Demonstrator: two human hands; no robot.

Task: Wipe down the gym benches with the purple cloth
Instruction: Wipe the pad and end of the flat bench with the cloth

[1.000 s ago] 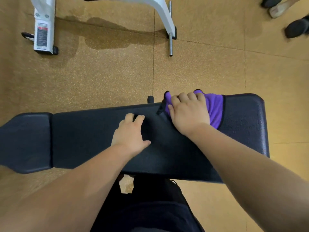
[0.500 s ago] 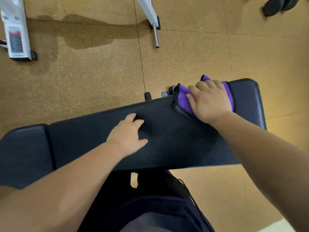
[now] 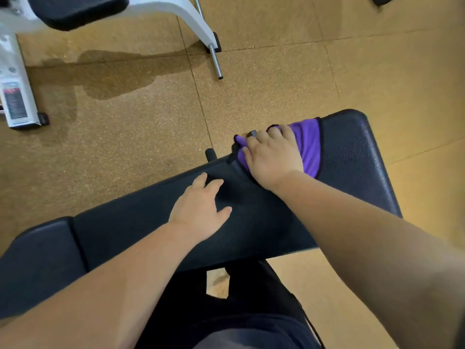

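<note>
A black padded gym bench (image 3: pixel 352 157) runs across the view from lower left to upper right. The purple cloth (image 3: pixel 308 144) with a dark hem lies on the far edge of its long pad. My right hand (image 3: pixel 273 153) presses flat on the cloth, fingers curled over the pad's far edge. My left hand (image 3: pixel 198 210) rests palm down on the bare pad to the left of the cloth, fingers spread, holding nothing. A separate shorter pad (image 3: pixel 37 260) of the bench sits at the lower left.
A white machine frame (image 3: pixel 191 16) with a black pad (image 3: pixel 75 8) and a metal peg (image 3: pixel 216 64) stands on the tan rubber floor beyond the bench. A white post with a label (image 3: pixel 15 96) is at the far left. My dark-clothed legs (image 3: pixel 251 311) stand against the bench's near side.
My right hand slid the cloth back left along the far edge, after going right. The camera view shifted, showing more of the white machine. My left hand stayed planted on the pad.
</note>
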